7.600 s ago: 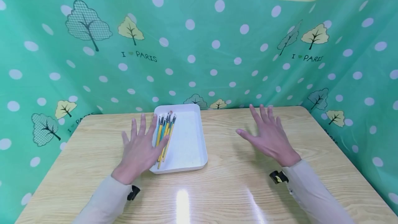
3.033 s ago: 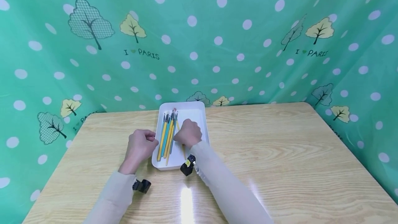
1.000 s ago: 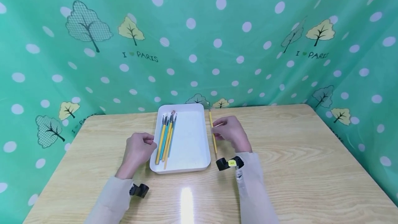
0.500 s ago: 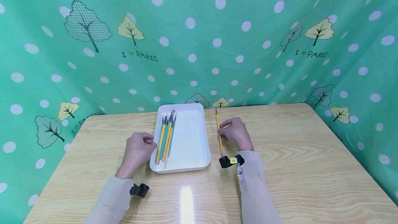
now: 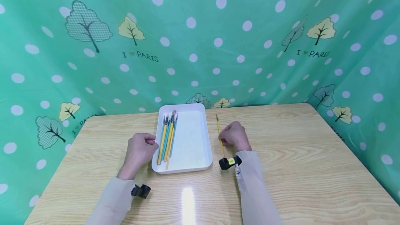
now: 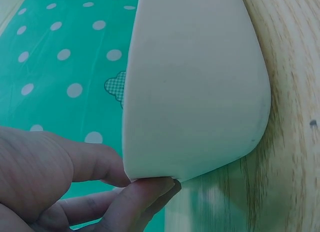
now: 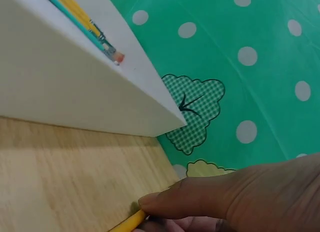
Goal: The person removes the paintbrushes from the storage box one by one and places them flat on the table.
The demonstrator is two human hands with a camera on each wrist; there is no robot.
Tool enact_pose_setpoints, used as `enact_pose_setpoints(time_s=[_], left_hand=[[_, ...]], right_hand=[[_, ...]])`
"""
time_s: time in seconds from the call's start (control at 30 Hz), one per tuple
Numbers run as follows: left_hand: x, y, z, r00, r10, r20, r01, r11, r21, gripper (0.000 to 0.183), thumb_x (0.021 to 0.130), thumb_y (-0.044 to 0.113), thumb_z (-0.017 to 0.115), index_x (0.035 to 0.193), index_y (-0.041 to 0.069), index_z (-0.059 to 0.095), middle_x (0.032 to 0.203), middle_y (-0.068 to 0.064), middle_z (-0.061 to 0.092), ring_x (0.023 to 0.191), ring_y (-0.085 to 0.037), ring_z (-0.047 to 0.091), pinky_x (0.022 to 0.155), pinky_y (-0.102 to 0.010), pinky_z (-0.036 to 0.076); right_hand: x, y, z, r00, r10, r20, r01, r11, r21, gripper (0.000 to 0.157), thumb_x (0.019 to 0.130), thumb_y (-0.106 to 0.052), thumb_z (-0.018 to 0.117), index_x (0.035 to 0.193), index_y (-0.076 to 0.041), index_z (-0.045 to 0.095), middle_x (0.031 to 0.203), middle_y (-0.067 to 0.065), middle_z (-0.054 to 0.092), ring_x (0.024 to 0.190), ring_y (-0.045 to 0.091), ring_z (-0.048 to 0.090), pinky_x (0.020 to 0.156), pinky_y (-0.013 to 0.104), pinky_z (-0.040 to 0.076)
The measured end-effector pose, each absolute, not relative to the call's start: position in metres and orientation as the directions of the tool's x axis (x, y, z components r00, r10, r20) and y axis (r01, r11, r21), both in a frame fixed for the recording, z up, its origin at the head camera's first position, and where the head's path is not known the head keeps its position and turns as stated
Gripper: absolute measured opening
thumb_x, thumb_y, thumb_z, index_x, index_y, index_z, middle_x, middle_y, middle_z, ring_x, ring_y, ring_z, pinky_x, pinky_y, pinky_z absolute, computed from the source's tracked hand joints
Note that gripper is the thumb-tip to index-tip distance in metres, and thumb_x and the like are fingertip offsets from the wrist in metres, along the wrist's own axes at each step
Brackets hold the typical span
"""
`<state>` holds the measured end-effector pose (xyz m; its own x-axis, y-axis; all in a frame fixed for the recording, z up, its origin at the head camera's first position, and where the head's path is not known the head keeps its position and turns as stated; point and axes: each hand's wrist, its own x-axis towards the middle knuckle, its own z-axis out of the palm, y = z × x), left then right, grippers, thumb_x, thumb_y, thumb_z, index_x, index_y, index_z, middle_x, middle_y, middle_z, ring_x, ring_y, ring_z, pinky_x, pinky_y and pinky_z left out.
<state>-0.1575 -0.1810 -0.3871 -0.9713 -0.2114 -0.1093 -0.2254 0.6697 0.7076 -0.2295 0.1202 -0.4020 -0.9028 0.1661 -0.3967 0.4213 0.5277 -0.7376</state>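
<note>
A white rectangular tray (image 5: pixel 190 148) stands on the table with several yellow and blue paintbrushes (image 5: pixel 167 138) lying along its left side. My left hand (image 5: pixel 137 152) pinches the tray's left rim between thumb and fingers; the left wrist view shows the grip on the white wall (image 6: pixel 195 86). To the right of the tray, my right hand (image 5: pixel 235 136) pinches a thin yellow paintbrush (image 5: pixel 219 131) by its handle, bristle end pointing to the back. In the right wrist view, thumb and fingers hold the yellow handle (image 7: pixel 129 223) close to the wooden surface.
The wooden table (image 5: pixel 306 169) extends to the right and front of the tray. A green dotted cloth (image 5: pixel 200 44) hangs behind and along both sides. Black wrist cameras (image 5: pixel 229 162) sit under both sleeves.
My right hand has taken one yellow brush out of the tray and carried it right. Over the last half second it has come slightly nearer. My left hand keeps its hold on the rim.
</note>
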Motion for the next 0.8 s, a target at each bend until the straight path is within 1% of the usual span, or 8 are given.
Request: enact_pose_setpoints(time_s=[0.1, 0.2, 0.47, 0.7, 0.8], left_hand=[[-0.158, -0.181, -0.387, -0.973, -0.208, -0.104, -0.219, 0.668, 0.711, 0.033, 0.089, 0.005, 0.061, 0.118, -0.006, 0.070, 0.099, -0.018, 0.071, 0.082, -0.023, 0.067, 0.066, -0.028, 0.054], [-0.158, -0.181, -0.387, -0.973, -0.208, -0.100, -0.216, 0.667, 0.713, 0.032, 0.089, 0.005, 0.061, 0.118, -0.006, 0.071, 0.098, -0.018, 0.071, 0.082, -0.023, 0.067, 0.065, -0.027, 0.053], [-0.157, -0.181, -0.387, -0.972, -0.212, -0.104, -0.222, 0.667, 0.711, 0.032, 0.089, 0.005, 0.061, 0.117, -0.006, 0.071, 0.099, -0.018, 0.071, 0.082, -0.023, 0.067, 0.065, -0.027, 0.053], [-0.156, -0.181, -0.387, -0.972, -0.213, -0.102, -0.220, 0.665, 0.714, 0.031, 0.090, 0.005, 0.061, 0.117, -0.006, 0.070, 0.099, -0.018, 0.072, 0.082, -0.023, 0.068, 0.066, -0.029, 0.055], [-0.156, -0.181, -0.387, -0.972, -0.212, -0.097, -0.217, 0.666, 0.714, 0.031, 0.090, 0.005, 0.061, 0.117, -0.006, 0.070, 0.099, -0.018, 0.072, 0.082, -0.023, 0.069, 0.067, -0.029, 0.055]], right_hand=[[-0.229, 0.120, -0.404, -0.906, 0.180, -0.384, 0.418, 0.530, -0.738, 0.008, 0.085, -0.003, 0.075, 0.088, 0.000, 0.069, 0.082, 0.012, 0.068, 0.063, 0.017, 0.067, 0.055, 0.023, 0.056], [-0.228, 0.119, -0.404, -0.911, 0.182, -0.371, 0.409, 0.532, -0.741, 0.008, 0.083, -0.002, 0.075, 0.085, 0.000, 0.068, 0.079, 0.012, 0.068, 0.062, 0.017, 0.067, 0.055, 0.024, 0.057], [-0.224, 0.122, -0.397, -0.910, 0.190, -0.369, 0.410, 0.543, -0.732, 0.012, 0.083, -0.007, 0.078, 0.090, -0.001, 0.070, 0.082, 0.011, 0.072, 0.066, 0.018, 0.069, 0.060, 0.026, 0.057], [-0.221, 0.124, -0.388, -0.908, 0.195, -0.371, 0.413, 0.574, -0.707, 0.008, 0.084, -0.012, 0.076, 0.087, -0.004, 0.072, 0.079, 0.010, 0.072, 0.069, 0.020, 0.066, 0.059, 0.027, 0.047], [-0.220, 0.123, -0.384, -0.911, 0.188, -0.367, 0.406, 0.569, -0.715, 0.008, 0.086, -0.013, 0.075, 0.089, -0.005, 0.072, 0.083, 0.012, 0.072, 0.073, 0.022, 0.066, 0.060, 0.028, 0.046]])
